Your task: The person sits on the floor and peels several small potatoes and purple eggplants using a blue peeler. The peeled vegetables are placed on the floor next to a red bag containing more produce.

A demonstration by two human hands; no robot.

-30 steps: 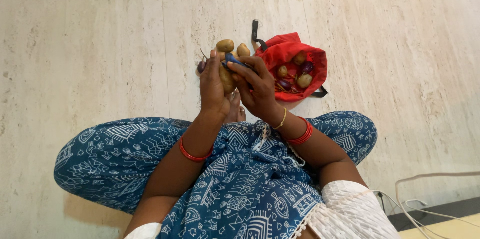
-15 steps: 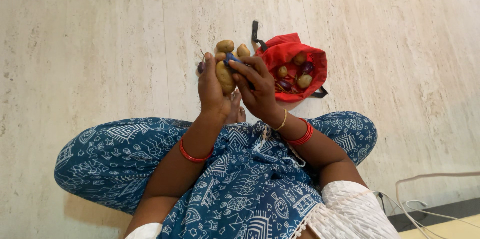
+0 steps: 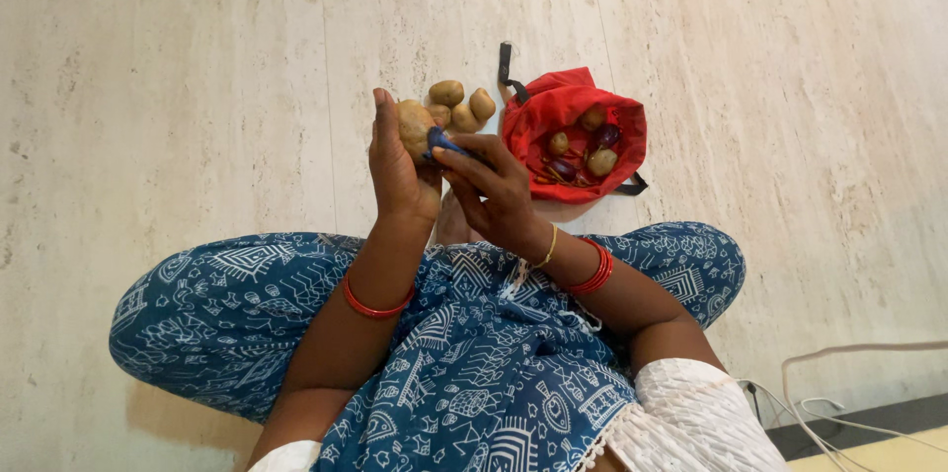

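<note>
I sit cross-legged on a pale stone floor. My left hand [image 3: 397,171] holds a brown potato [image 3: 414,126] up at its fingertips. My right hand [image 3: 491,191] grips a blue-handled peeler [image 3: 443,143] whose tip rests against the potato's right side. Just beyond the hands, three potatoes [image 3: 460,105] lie in a small heap on the floor. Red bangles ring both wrists.
A red cloth bag [image 3: 575,133] with black straps lies open on the floor to the right, holding several small potatoes and purple onions. My knees in blue patterned trousers [image 3: 227,304] spread to both sides. White cables [image 3: 839,373] trail at the lower right.
Both hands have shifted left and slightly down. The potato has turned in my left hand and now sits higher at the fingertips. The dark purple thing by the heap is now hidden.
</note>
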